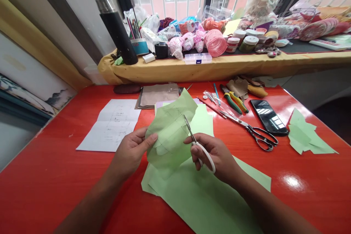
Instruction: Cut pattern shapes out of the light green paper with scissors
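Over the near green paper sheet (197, 201) on the red surface (55, 190), the left hand (131, 151) pinches a translucent green piece (170, 131) steady, presenting it to the white-handled scissors (205, 157) gripped in the right hand (216, 157).

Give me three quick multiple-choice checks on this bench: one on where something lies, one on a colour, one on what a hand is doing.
1. Where does the black smartphone lie?
A. On the red table, right of the black-handled shears
B. On the yellow-draped ledge
C. On the white paper

2. What colour are the handles of the scissors in the right hand?
A. Black
B. White
C. Green

3. What does the left hand hold?
A. Pliers
B. Green paper
C. Nothing

Answers:
1. A, it lies flat on the tabletop beside the shears.
2. B, a white loop shows below the fingers.
3. B, its fingers pinch the sheet.
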Tool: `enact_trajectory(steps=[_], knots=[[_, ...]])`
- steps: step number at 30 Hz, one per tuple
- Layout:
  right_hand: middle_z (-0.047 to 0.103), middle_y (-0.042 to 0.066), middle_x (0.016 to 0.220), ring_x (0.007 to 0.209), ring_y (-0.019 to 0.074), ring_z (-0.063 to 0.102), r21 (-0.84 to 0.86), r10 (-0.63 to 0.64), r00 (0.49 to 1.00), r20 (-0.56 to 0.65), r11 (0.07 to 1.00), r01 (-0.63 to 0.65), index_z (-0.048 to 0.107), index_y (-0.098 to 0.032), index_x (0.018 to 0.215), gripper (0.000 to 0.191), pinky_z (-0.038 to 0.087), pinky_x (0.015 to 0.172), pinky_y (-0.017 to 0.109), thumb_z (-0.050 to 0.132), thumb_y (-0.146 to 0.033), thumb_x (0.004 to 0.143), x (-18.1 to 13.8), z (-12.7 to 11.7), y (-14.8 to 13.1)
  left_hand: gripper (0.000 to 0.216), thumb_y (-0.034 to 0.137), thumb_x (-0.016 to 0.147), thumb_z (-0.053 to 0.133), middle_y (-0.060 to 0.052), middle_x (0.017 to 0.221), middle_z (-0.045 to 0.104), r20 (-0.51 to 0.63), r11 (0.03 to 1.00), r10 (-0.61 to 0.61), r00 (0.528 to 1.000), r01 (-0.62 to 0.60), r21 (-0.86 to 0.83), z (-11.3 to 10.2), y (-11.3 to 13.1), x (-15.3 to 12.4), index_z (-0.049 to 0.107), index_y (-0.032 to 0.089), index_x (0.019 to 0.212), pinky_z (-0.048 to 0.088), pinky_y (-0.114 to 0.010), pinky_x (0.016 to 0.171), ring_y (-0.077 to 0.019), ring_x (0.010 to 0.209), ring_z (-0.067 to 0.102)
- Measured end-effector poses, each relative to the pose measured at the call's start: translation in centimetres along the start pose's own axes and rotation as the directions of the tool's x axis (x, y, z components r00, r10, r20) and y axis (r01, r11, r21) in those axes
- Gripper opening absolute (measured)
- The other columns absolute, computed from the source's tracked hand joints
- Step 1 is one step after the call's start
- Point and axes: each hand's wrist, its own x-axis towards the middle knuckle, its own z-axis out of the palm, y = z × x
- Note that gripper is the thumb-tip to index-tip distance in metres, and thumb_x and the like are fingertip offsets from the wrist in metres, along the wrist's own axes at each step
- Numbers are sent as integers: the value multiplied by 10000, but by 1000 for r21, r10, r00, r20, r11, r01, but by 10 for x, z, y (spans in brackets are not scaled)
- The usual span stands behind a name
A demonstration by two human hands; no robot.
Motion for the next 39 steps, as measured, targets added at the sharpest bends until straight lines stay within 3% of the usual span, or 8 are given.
enact_trajectory(steps=[7, 17, 24, 31, 39], knots=[[585, -48, 627, 501, 136, 584, -23, 0, 1000, 5, 1000, 0, 729, -186, 1091, 492, 511, 518, 275, 760, -652, 937, 0, -1, -1, 340, 472, 948, 810, -85, 1073, 856, -38, 997, -23, 999, 20, -80, -4, -4, 2, 844, 251, 1203, 630, -362, 782, -287, 931, 793], [562, -45, 667, 549, 138, 605, -64, -31, 999, 33, 997, 33, 726, -188, 1122, 473, 549, 552, 279, 746, -631, 958, -1, -2, 3, 321, 523, 857, 885, -47, 816, 830, -80, 999, -38, 996, 35, -41, 0, 6, 3, 878, 234, 997, 613, -297, 647, -223, 727, 755], [560, -49, 647, 515, 131, 578, -48, -7, 1000, 24, 999, 8, 733, -189, 1089, 451, 513, 509, 270, 772, -611, 938, 0, -1, 2, 316, 504, 887, 863, -45, 810, 818, -69, 997, -68, 995, 65, -47, -7, 4, 2, 866, 230, 1044, 607, -303, 626, -219, 694, 742], [558, -55, 619, 493, 122, 571, -119, 6, 999, 50, 993, 0, 740, -184, 1063, 444, 475, 499, 253, 789, -603, 923, 0, -1, -2, 366, 486, 924, 834, -64, 1009, 844, -36, 999, -11, 999, 9, -49, -12, 1, 7, 828, 228, 1184, 625, -315, 755, -235, 849, 770], [584, -43, 653, 512, 124, 601, -199, 23, 994, 109, 980, -1, 750, -183, 1078, 515, 482, 521, 252, 791, -666, 905, 0, -1, 1, 399, 514, 831, 909, -56, 938, 852, -51, 999, -46, 998, 46, -15, -8, 7, 5, 851, 205, 1077, 617, -295, 701, -216, 777, 764]])
